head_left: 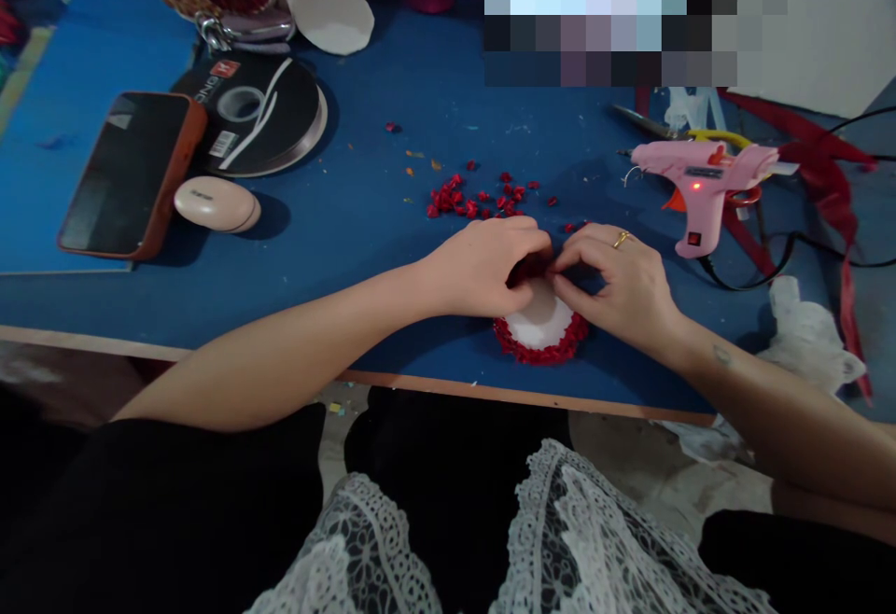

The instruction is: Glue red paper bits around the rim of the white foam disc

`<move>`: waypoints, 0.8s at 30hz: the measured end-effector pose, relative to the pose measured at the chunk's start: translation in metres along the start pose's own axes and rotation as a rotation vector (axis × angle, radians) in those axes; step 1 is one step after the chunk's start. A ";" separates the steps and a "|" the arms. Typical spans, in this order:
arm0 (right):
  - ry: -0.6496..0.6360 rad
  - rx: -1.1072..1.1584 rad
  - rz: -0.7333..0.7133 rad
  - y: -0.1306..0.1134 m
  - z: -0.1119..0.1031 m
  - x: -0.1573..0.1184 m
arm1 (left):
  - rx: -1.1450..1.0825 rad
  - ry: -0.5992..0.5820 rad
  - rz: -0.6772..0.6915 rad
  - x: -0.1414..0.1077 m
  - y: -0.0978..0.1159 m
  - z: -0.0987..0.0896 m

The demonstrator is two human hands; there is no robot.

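Note:
A white disc (538,323) edged with small red pieces lies near the table's front edge, partly under both hands. My left hand (490,264) reaches over its upper left side, fingers curled and fingertips partly hidden. From the right, my right hand (620,283) meets it at the disc's upper edge, thumb and forefinger pinched together; whatever is between them is too small to make out. Just beyond the hands lies a loose pile of small red pieces (455,199). A pink glue gun (707,180) with a red light lies to the right.
A phone (126,175), a pale oval case (216,203) and a black ribbon spool (280,115) sit at the left of the blue table (336,250). Scissors (640,119), red ribbon (833,213), a black cord and crumpled clear plastic (812,339) are at the right.

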State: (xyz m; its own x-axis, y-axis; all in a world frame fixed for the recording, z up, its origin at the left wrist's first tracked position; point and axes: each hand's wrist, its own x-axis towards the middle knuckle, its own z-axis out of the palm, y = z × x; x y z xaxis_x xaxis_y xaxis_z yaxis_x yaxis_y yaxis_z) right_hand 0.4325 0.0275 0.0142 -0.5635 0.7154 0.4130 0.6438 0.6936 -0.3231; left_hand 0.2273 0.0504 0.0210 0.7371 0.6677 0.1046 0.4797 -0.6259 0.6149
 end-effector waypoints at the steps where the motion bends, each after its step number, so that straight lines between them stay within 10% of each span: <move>1: -0.002 0.001 -0.001 0.000 0.000 0.000 | 0.000 -0.002 0.000 0.000 0.000 0.000; 24: -0.010 -0.022 -0.004 -0.003 -0.002 0.000 | 0.021 0.000 -0.004 0.001 0.000 0.000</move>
State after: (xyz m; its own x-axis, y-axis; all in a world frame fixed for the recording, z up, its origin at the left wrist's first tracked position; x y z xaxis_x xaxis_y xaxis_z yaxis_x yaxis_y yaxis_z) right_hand 0.4315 0.0251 0.0165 -0.5707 0.7138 0.4059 0.6531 0.6942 -0.3027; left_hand 0.2279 0.0508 0.0208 0.7352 0.6701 0.1019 0.4925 -0.6314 0.5990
